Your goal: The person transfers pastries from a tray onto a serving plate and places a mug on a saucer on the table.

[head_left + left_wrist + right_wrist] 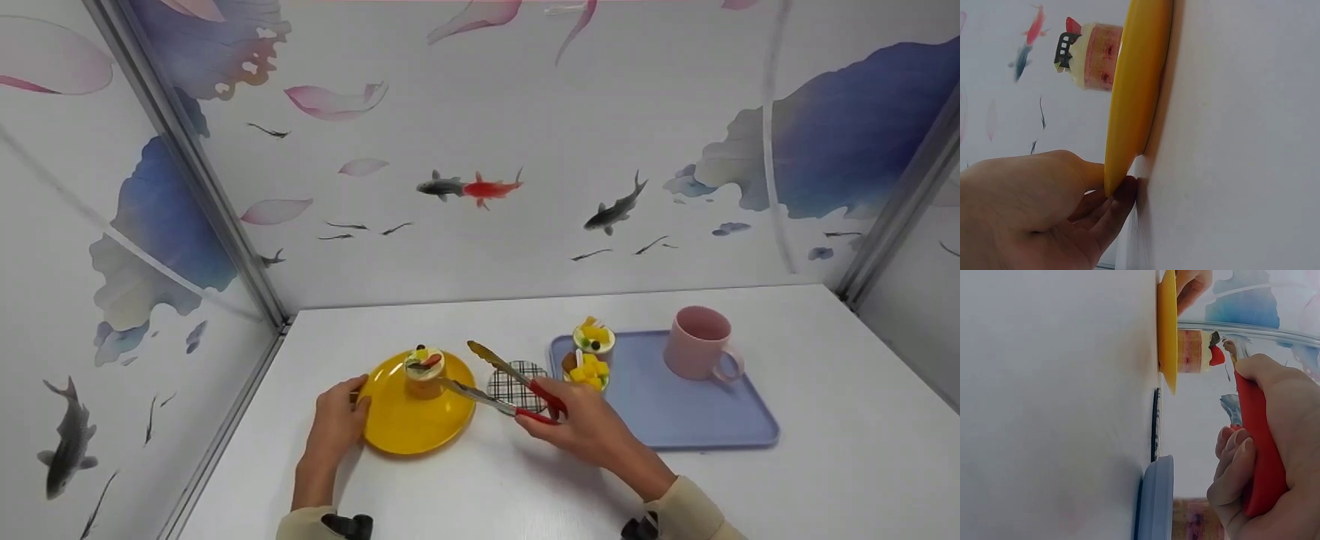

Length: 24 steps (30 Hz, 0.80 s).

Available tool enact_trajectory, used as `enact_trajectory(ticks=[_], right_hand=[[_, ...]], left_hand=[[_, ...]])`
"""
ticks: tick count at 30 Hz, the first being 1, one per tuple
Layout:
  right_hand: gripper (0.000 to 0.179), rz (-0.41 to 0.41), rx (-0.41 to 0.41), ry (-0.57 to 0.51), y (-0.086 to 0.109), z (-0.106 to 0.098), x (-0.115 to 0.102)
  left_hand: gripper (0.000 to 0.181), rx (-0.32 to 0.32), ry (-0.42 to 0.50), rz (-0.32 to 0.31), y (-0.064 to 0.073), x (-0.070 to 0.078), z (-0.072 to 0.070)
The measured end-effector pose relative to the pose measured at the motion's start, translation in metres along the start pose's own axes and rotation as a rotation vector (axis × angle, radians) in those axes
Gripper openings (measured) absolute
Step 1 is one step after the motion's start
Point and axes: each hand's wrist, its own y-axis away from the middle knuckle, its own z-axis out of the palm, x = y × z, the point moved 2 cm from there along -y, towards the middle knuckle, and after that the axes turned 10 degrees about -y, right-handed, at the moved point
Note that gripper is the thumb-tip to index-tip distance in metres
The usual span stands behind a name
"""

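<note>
A yellow plate (pixel 409 431) carries a small dessert cup (pixel 426 384) with fruit on top. My left hand (pixel 335 420) pinches the plate's left rim, thumb above and fingers beneath, as the left wrist view shows. In my right hand (pixel 585 424) is a pair of metal tongs with red handles (pixel 1264 444). The tongs' arms are spread, with nothing between the tips. One tip comes up beside the dessert cup on the plate, while the other points past it, farther back.
A round checked coaster (pixel 534 370) lies between the plate and a blue tray (pixel 675 420). Two more dessert cups, one farther back (pixel 594 339) and one nearer (pixel 589 371), stand at the tray's left side. A pink mug (pixel 697 349) stands at its back right. Printed wall panels enclose the table.
</note>
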Motion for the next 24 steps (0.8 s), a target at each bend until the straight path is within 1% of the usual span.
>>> enact_trajectory(ticks=[9, 14, 19, 22, 24], right_hand=[[0.057, 0.001, 0.0, -0.019, 0.004, -0.004, -0.001], [0.06, 0.023, 0.01, -0.015, 0.008, -0.006, -0.002], [0.062, 0.029, 0.019, -0.005, 0.012, -0.01, -0.002], [0.062, 0.032, 0.026, -0.022, 0.014, -0.013, -0.001], [0.064, 0.033, 0.034, -0.04, 0.015, -0.015, 0.0]], left_hand=[[0.049, 0.039, -0.015, 0.041, 0.002, 0.0, 0.001], [0.049, 0.04, -0.019, 0.041, 0.001, 0.001, 0.0], [0.05, 0.028, -0.011, 0.022, 0.001, 0.001, 0.0], [0.05, 0.022, -0.004, 0.003, 0.001, 0.001, 0.0], [0.05, 0.023, -0.002, 0.003, 0.0, 0.001, 0.0]])
